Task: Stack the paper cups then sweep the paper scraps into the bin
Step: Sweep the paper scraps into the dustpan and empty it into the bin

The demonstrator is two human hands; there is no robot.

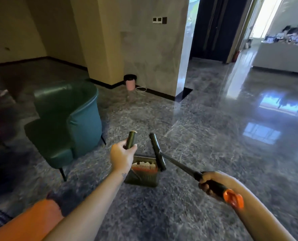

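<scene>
My left hand (121, 154) grips the dark upright handle (131, 139) of a dustpan (142, 178), which hangs just above the floor below the hand. White paper scraps (144, 164) lie inside the pan behind its orange comb. My right hand (211, 182) grips the black broom handle (181, 166) near its orange end cap (234, 199). The broom head (157, 151) sits at the pan's right edge. A pink bin (130, 82) with a black liner stands far ahead at the foot of the wall. No paper cups are in view.
A green armchair (66, 119) stands to the left, close to the dustpan. A wall column (150, 46) rises behind the bin, with a white cable (141, 89) on the floor beside it. Glossy marble floor (214, 136) stretches ahead and to the right toward a white counter (282, 56).
</scene>
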